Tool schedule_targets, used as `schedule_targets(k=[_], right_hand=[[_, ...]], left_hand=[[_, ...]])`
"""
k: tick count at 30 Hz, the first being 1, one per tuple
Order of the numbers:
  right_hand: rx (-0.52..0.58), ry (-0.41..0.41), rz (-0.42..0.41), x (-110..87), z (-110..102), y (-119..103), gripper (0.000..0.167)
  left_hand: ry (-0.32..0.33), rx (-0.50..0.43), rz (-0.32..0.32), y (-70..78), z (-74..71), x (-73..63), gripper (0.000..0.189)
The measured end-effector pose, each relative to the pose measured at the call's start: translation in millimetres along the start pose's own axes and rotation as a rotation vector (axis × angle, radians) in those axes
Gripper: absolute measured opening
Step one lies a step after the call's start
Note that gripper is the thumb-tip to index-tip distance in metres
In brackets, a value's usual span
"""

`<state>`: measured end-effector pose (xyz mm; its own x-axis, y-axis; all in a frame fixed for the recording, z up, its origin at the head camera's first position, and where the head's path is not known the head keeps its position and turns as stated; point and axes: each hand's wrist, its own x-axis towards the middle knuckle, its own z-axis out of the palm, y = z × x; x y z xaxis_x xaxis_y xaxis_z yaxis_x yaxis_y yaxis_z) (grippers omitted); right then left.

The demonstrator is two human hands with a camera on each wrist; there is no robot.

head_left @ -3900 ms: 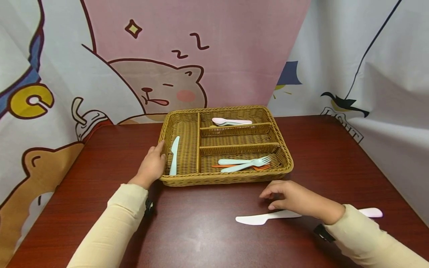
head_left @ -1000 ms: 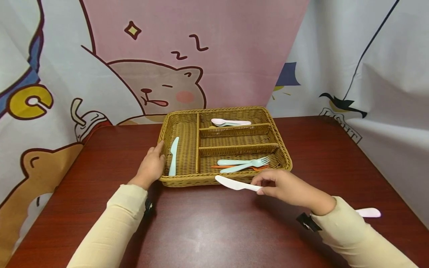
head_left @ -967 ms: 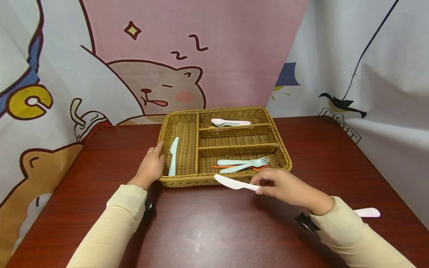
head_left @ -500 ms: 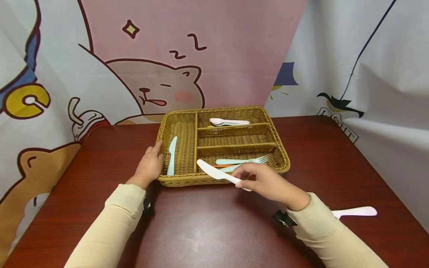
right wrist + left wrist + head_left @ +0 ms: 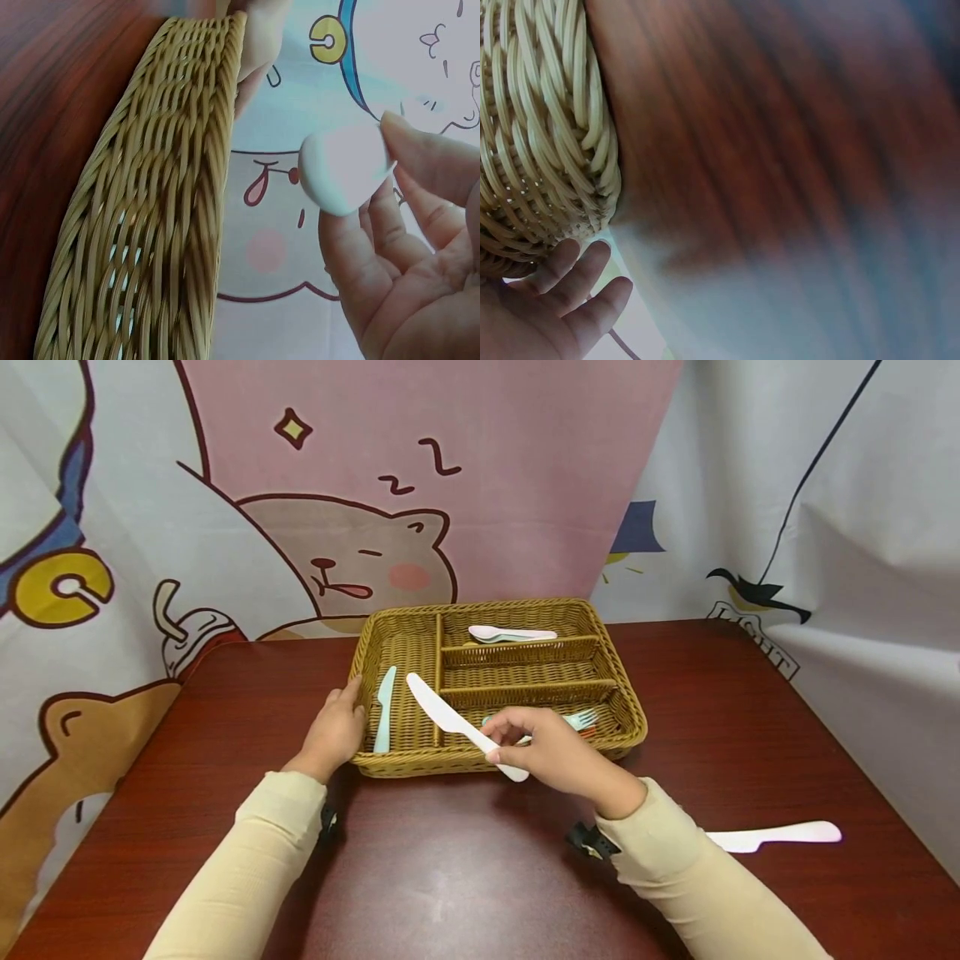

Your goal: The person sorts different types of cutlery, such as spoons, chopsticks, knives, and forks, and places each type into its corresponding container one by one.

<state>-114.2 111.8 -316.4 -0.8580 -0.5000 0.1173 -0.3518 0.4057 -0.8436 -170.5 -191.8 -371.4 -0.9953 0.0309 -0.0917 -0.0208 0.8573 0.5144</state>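
Observation:
My right hand pinches a white plastic knife by its handle, between thumb and fingers. The blade points up and left, over the left part of a wicker cutlery basket. In the right wrist view, the rounded handle end faces the camera. My left hand rests against the basket's left side; in the left wrist view its fingers lie fairly straight by the wicker. A pale green knife lies in the long left compartment. Pale green forks and something orange, partly hidden by my right hand, lie in the front compartment.
A pink spoon lies over pale green cutlery in the back compartment. On the table, right of the basket, a pinkish-white knife is partly covered by my right sleeve. A patterned curtain hangs behind the table.
My right hand has picked the white knife up from the table and carried it left and over the basket, tilting its blade upward. My left hand stays at the basket's side.

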Motion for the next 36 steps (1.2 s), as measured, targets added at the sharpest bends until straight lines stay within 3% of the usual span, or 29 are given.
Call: schedule_targets(k=[7, 17, 36], right_hand=[[0.07, 0.029, 0.039, 16.4, 12, -5, 0.022], [0.237, 0.099, 0.183, 42.4, 34, -16, 0.023], [0.643, 0.13, 0.406, 83.8, 61, -27, 0.033]], left_hand=[[0.0, -0.002, -0.003, -1.0, 0.6, 0.7, 0.056], [-0.004, -0.007, -0.004, -0.2, -0.1, 0.2, 0.056], [-0.013, -0.011, -0.006, 0.1, -0.6, 0.4, 0.056]])
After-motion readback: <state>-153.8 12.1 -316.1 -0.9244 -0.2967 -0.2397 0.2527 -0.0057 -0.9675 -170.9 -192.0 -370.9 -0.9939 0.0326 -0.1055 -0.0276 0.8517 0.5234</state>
